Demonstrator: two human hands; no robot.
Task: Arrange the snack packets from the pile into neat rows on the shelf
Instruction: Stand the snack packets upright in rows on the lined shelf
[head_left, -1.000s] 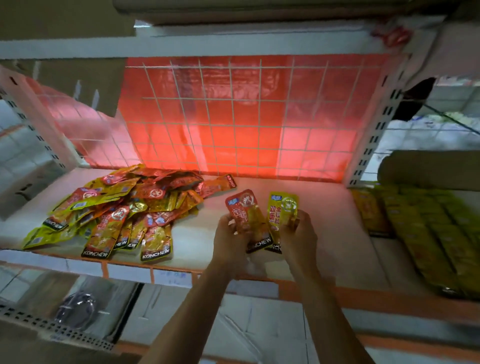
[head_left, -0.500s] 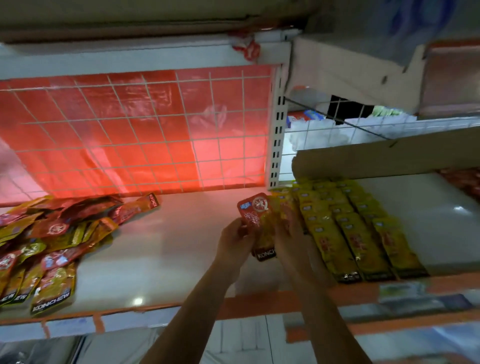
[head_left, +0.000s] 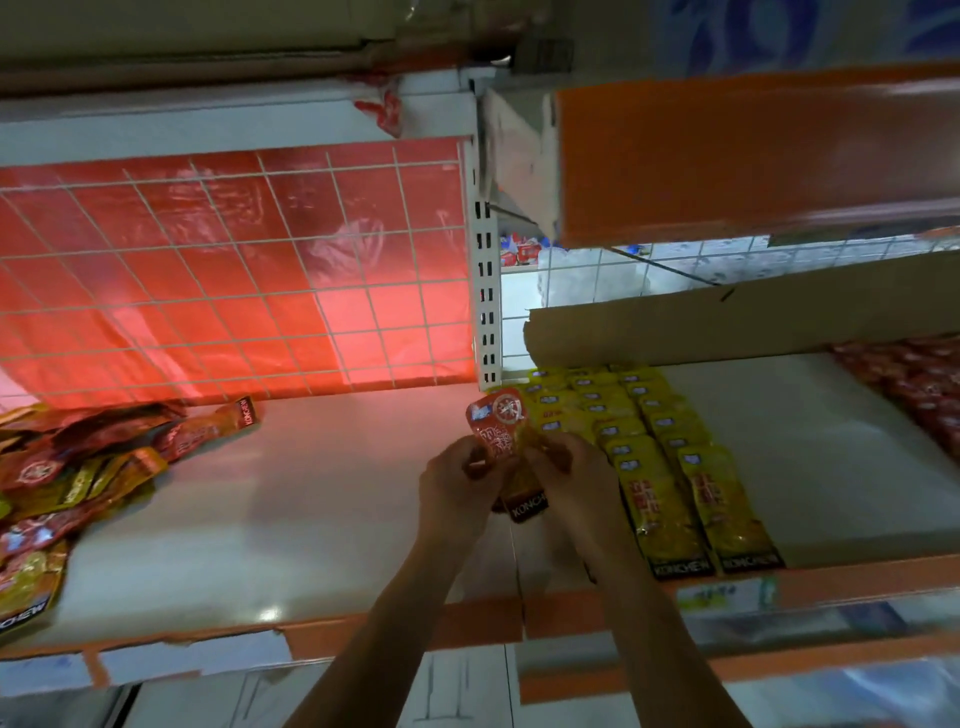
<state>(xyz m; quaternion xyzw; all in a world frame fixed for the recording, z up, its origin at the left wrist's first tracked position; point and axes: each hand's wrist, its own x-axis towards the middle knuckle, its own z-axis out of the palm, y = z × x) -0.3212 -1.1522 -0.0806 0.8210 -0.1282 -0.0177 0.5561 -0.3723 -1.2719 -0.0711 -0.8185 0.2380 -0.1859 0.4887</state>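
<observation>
Your view takes in two shelf bays, described here from left to right.

1. At 9 o'clock, the pile of snack packets (head_left: 78, 483) lies loose on the shelf (head_left: 322, 519). Red and yellow packets overlap at mixed angles, and one red packet juts out toward 3 o'clock.
2. Behind the pile, from 9 to 12 o'clock, a white wire grid backed with red sheeting (head_left: 234, 270) closes off the rear of the bay.
3. At 6 o'clock, your left hand (head_left: 452, 493) pinches the left edge of a red packet (head_left: 496, 426). The packet is held upright above the shelf, with its black KONCHEW band at the bottom.
4. Your right hand (head_left: 576, 483) pinches the right edge of the same packet with curled fingers. A yellowish edge shows behind the packet; you cannot tell whether it is a second packet.
5. A slotted white upright (head_left: 485, 312) at 12 o'clock divides the two bays.
6. Just beside your right hand, at 4 o'clock, yellow packets (head_left: 660, 467) lie in neat overlapping rows that run from the front edge to the back.
7. A cardboard sheet (head_left: 727, 322) stands behind these rows at 2 o'clock.
8. At 3 o'clock, against the frame edge, red packets (head_left: 909, 384) lie in further rows, well apart from the yellow ones.
</observation>
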